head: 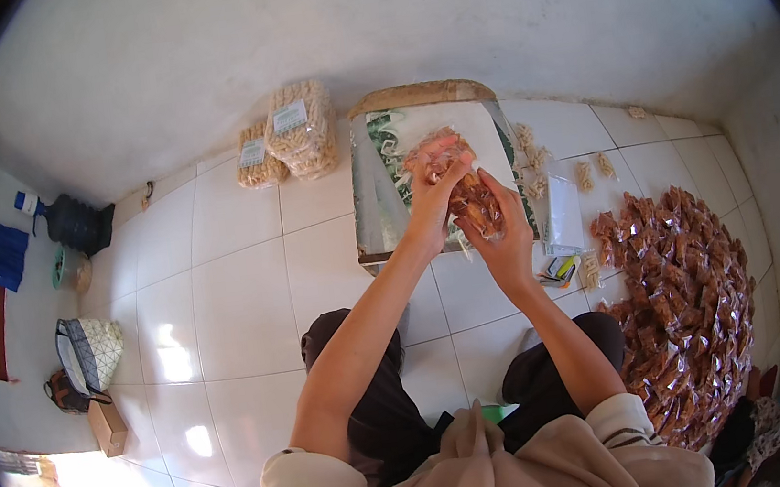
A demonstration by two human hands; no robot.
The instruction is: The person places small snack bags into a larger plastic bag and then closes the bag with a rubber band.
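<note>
Both of my hands hold a clear plastic bag (478, 204) of small reddish-brown snack packets above a low table. My left hand (434, 191) grips the bag's upper left part, thumb across the front. Lower down, my right hand (510, 233) has its fingers and thumb around the right side and bottom end. The wrap is shiny and crinkled, and part of the contents is hidden behind my fingers. Below lies the low table (374, 220), its top covered with a glossy sheet patterned in green and white.
To my right, a large heap of reddish-brown packets (685, 303) spreads over the tiled floor. Between heap and table lie clear plastic sleeves (561, 213), small tools (558, 273) and pale twisted snack packets (584, 176). Labelled snack packs (303, 141) stand by the wall. A tote bag (96, 353) sits far left.
</note>
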